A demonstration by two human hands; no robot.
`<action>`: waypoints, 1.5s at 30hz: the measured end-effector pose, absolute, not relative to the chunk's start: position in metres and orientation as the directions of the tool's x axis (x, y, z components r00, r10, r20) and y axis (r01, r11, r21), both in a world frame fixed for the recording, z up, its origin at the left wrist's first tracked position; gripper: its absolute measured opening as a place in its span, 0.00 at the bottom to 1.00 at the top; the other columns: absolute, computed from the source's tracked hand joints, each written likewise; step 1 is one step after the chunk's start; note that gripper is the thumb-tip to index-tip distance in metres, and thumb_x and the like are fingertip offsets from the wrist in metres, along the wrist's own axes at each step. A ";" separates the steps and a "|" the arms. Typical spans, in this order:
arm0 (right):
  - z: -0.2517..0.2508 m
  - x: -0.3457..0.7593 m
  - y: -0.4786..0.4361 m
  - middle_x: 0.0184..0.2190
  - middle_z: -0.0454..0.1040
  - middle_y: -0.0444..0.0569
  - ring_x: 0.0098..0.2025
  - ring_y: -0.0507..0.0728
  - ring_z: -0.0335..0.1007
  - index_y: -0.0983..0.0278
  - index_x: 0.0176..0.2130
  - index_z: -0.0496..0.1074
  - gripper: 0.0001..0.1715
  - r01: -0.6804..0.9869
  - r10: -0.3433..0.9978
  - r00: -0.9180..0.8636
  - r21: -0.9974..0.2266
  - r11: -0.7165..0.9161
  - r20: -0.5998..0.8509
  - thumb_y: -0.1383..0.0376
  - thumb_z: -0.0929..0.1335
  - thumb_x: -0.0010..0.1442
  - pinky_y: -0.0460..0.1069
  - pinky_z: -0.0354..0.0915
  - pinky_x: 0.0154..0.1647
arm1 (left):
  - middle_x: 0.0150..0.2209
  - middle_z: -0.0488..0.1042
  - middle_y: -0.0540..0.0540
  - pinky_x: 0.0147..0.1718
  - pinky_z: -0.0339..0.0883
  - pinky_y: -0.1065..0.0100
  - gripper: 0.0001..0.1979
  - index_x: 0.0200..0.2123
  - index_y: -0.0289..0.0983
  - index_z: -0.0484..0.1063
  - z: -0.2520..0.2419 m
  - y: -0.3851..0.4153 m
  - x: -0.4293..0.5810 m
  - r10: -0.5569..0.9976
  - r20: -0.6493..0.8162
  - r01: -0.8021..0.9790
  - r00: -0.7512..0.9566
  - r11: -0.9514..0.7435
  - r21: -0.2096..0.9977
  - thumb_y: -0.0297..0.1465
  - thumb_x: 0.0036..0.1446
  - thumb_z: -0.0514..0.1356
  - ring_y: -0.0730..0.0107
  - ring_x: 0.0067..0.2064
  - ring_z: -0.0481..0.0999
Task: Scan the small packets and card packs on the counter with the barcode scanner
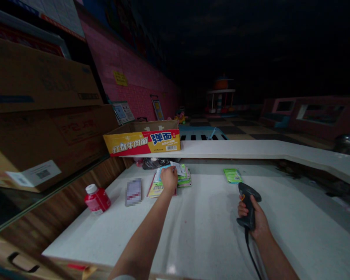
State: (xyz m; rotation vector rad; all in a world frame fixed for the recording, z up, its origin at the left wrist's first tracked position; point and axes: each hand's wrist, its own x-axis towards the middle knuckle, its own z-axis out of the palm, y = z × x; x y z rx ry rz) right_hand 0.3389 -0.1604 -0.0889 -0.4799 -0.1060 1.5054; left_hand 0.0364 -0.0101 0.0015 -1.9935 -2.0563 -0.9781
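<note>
My right hand is wrapped round the grip of a dark barcode scanner, whose cable runs down toward the counter's near edge. Just beyond the scanner lies a single green packet on the white counter. At the far left-centre, my left hand is closed over a pile of flat packets in green, yellow and pale blue. Its fingers pinch a pale blue-white packet on top; the fingertips are partly hidden by the hand.
A red bottle with a white cap and a blurred flat rectangular item lie left of the pile. A yellow-red open carton rests on the raised ledge. Large brown boxes are stacked at the left.
</note>
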 end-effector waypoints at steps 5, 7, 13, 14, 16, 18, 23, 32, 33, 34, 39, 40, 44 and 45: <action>-0.089 0.340 -0.160 0.21 0.63 0.38 0.17 0.46 0.58 0.65 0.39 0.68 0.18 -0.938 0.966 0.077 -0.347 -0.014 -0.246 0.61 0.74 0.52 0.40 0.61 0.14 | 0.42 0.75 0.38 0.47 0.58 0.57 0.18 0.48 0.39 0.77 -0.004 -0.014 0.035 0.826 0.556 0.971 -0.089 -0.051 0.232 0.34 0.63 0.50 0.51 0.49 0.68; -0.089 0.340 -0.160 0.21 0.63 0.38 0.17 0.46 0.57 0.65 0.39 0.68 0.17 -0.937 0.966 0.074 -0.349 -0.019 -0.249 0.61 0.74 0.52 0.40 0.61 0.14 | 0.43 0.73 0.37 0.47 0.58 0.56 0.18 0.49 0.40 0.76 -0.007 -0.016 0.036 0.826 0.554 0.974 -0.103 -0.027 0.223 0.34 0.64 0.50 0.50 0.49 0.66; -0.091 0.341 -0.160 0.21 0.62 0.38 0.18 0.45 0.58 0.65 0.39 0.67 0.22 -0.927 0.972 0.062 -0.374 -0.029 -0.228 0.60 0.76 0.49 0.39 0.60 0.15 | 0.48 0.68 0.38 0.48 0.58 0.55 0.17 0.50 0.41 0.74 -0.015 -0.019 0.036 0.830 0.546 0.974 -0.116 -0.012 0.225 0.34 0.63 0.52 0.50 0.50 0.64; -0.091 0.341 -0.160 0.21 0.62 0.38 0.18 0.45 0.58 0.65 0.39 0.67 0.22 -0.927 0.972 0.062 -0.375 -0.028 -0.225 0.60 0.76 0.49 0.40 0.60 0.15 | 0.49 0.68 0.38 0.48 0.58 0.55 0.17 0.51 0.41 0.74 -0.016 -0.019 0.035 0.831 0.546 0.976 -0.108 -0.016 0.219 0.34 0.63 0.52 0.50 0.51 0.64; -0.092 0.341 -0.160 0.22 0.62 0.38 0.18 0.46 0.58 0.65 0.39 0.67 0.22 -0.928 0.973 0.063 -0.373 -0.026 -0.224 0.60 0.76 0.48 0.40 0.61 0.15 | 0.50 0.68 0.37 0.49 0.58 0.54 0.17 0.51 0.40 0.73 -0.015 -0.021 0.035 0.833 0.544 0.978 -0.095 -0.025 0.209 0.35 0.63 0.52 0.50 0.51 0.64; -0.092 0.341 -0.160 0.22 0.63 0.38 0.18 0.45 0.58 0.65 0.40 0.67 0.23 -0.929 0.972 0.069 -0.369 -0.019 -0.224 0.60 0.76 0.48 0.40 0.61 0.15 | 0.52 0.67 0.37 0.50 0.57 0.53 0.17 0.51 0.40 0.73 -0.012 -0.023 0.037 0.832 0.549 0.978 -0.081 -0.041 0.206 0.34 0.63 0.52 0.49 0.53 0.63; -0.092 0.342 -0.161 0.22 0.62 0.37 0.18 0.45 0.57 0.63 0.39 0.67 0.23 -0.914 0.981 0.090 -0.405 0.015 -0.169 0.58 0.76 0.49 0.39 0.60 0.15 | 0.55 0.66 0.38 0.53 0.55 0.54 0.16 0.51 0.40 0.72 -0.002 -0.030 0.062 0.808 0.589 0.959 0.023 -0.184 0.215 0.34 0.63 0.51 0.50 0.55 0.61; -0.083 0.348 -0.169 0.22 0.61 0.37 0.18 0.45 0.56 0.63 0.39 0.69 0.23 -0.915 0.977 0.176 -0.387 0.117 -0.120 0.56 0.76 0.48 0.39 0.59 0.15 | 0.51 0.67 0.41 0.53 0.56 0.56 0.13 0.48 0.40 0.73 -0.034 -0.031 0.168 0.782 0.530 0.785 0.329 -0.538 0.307 0.31 0.61 0.55 0.55 0.54 0.62; -0.082 0.350 -0.170 0.22 0.61 0.37 0.18 0.45 0.56 0.63 0.39 0.69 0.23 -0.915 0.972 0.205 -0.374 0.149 -0.113 0.56 0.77 0.48 0.39 0.59 0.15 | 0.50 0.68 0.40 0.53 0.56 0.56 0.13 0.48 0.40 0.73 -0.040 -0.030 0.182 0.791 0.505 0.768 0.345 -0.547 0.333 0.30 0.61 0.55 0.55 0.53 0.62; -0.082 0.352 -0.171 0.22 0.61 0.37 0.18 0.45 0.57 0.63 0.38 0.69 0.23 -0.915 0.966 0.234 -0.361 0.182 -0.107 0.56 0.77 0.47 0.39 0.60 0.16 | 0.49 0.69 0.40 0.53 0.56 0.56 0.13 0.47 0.40 0.74 -0.045 -0.028 0.195 0.805 0.477 0.756 0.353 -0.545 0.361 0.30 0.60 0.56 0.55 0.53 0.63; -0.085 0.360 -0.171 0.22 0.61 0.37 0.19 0.45 0.58 0.62 0.37 0.69 0.21 -0.894 0.936 0.339 -0.341 0.290 -0.094 0.55 0.76 0.48 0.40 0.60 0.17 | 0.47 0.71 0.36 0.53 0.56 0.57 0.12 0.45 0.37 0.73 -0.060 -0.013 0.260 0.908 0.293 0.781 0.299 -0.409 0.472 0.31 0.58 0.58 0.53 0.53 0.66; -0.086 0.360 -0.170 0.22 0.61 0.37 0.19 0.45 0.58 0.62 0.37 0.69 0.21 -0.891 0.932 0.350 -0.340 0.299 -0.096 0.55 0.76 0.48 0.40 0.61 0.17 | 0.47 0.71 0.35 0.53 0.56 0.56 0.13 0.45 0.36 0.72 -0.061 -0.009 0.271 0.932 0.254 0.798 0.259 -0.354 0.488 0.33 0.58 0.59 0.52 0.53 0.66; -0.090 0.361 -0.167 0.22 0.61 0.37 0.19 0.45 0.58 0.62 0.37 0.69 0.21 -0.904 0.929 0.350 -0.301 0.303 -0.118 0.54 0.76 0.48 0.40 0.60 0.17 | 0.48 0.72 0.29 0.51 0.59 0.55 0.25 0.46 0.32 0.69 -0.062 0.007 0.307 0.986 0.155 0.826 0.067 -0.142 0.545 0.45 0.53 0.62 0.47 0.53 0.68; -0.090 0.361 -0.166 0.22 0.61 0.37 0.19 0.45 0.58 0.62 0.37 0.69 0.21 -0.911 0.930 0.345 -0.285 0.299 -0.126 0.54 0.76 0.48 0.40 0.60 0.17 | 0.48 0.72 0.29 0.51 0.60 0.56 0.27 0.45 0.32 0.69 -0.061 0.010 0.313 0.989 0.146 0.822 0.038 -0.114 0.558 0.47 0.49 0.65 0.46 0.53 0.69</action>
